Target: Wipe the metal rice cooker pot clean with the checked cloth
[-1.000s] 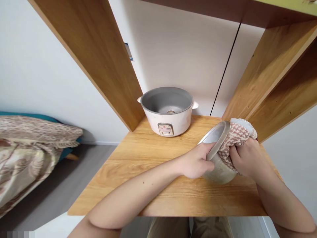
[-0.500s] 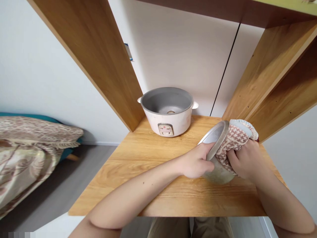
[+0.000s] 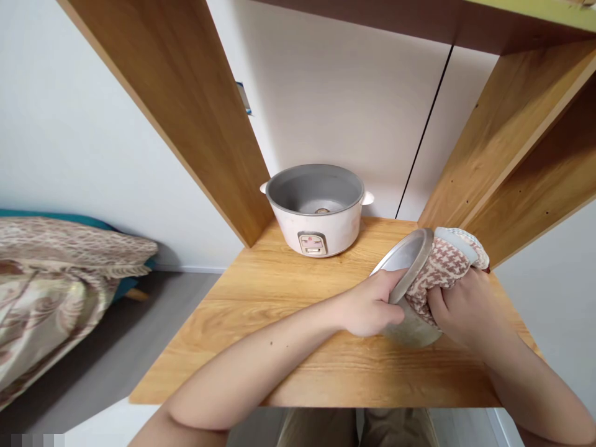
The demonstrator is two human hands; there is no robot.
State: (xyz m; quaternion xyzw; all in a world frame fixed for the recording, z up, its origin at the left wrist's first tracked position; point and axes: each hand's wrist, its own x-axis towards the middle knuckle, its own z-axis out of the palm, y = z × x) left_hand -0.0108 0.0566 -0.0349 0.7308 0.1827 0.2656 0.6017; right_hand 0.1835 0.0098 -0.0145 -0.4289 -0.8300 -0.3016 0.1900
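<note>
A metal inner pot (image 3: 410, 323) lies tilted on its side on the wooden shelf (image 3: 279, 310), its open mouth facing left. My left hand (image 3: 370, 307) grips the pot's rim, thumb over the edge. My right hand (image 3: 463, 307) presses a red-and-white houndstooth cloth (image 3: 442, 267) against the pot's outer wall, fingers closed on the cloth. Behind them stands a white rice cooker body (image 3: 319, 208) with no lid and no pot inside.
Wooden side panels (image 3: 186, 105) rise left and right of the shelf, with a white wall behind. A bed with a patterned blanket (image 3: 56, 279) lies at the far left over a grey floor.
My right hand and the cloth have shifted slightly up and to the right along the pot's wall. The left hand and the pot have stayed almost still.
</note>
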